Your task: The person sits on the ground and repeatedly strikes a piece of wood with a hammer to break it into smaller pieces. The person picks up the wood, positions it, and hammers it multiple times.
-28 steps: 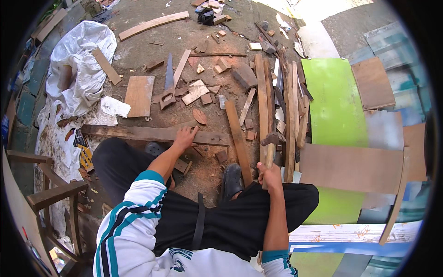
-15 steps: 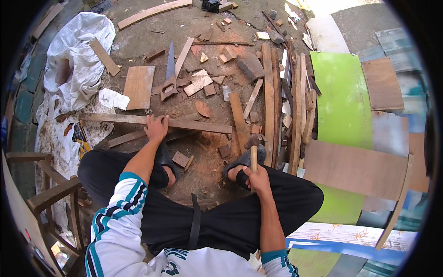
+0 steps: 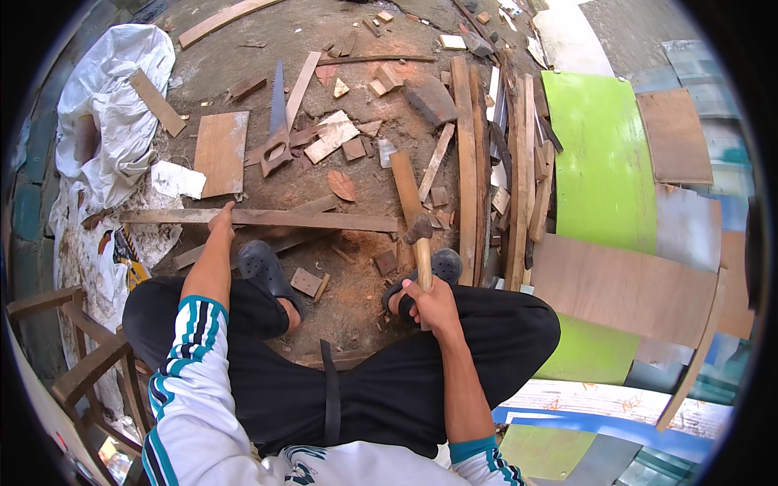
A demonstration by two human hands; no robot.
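A long, narrow wooden strip lies crosswise in front of me, resting over other lengths of wood. My left hand is closed at its near edge, left of the middle; most of its fingers are hidden. In my right hand is a hammer, gripped by its pale wooden handle. The dark hammer head points away from me, close to the strip's right end and the near end of a short plank. Both feet, in dark clogs, stand on the near side of the strip.
A handsaw lies beyond the strip among wood offcuts, beside a square board. A white sack is at far left, a wooden frame near left. Long timbers and a green panel lie to the right.
My left hand has slid leftward along the strip, and its fingers no longer spread over the top. The hammer has moved a little farther out and leftward. The view has shifted slightly.
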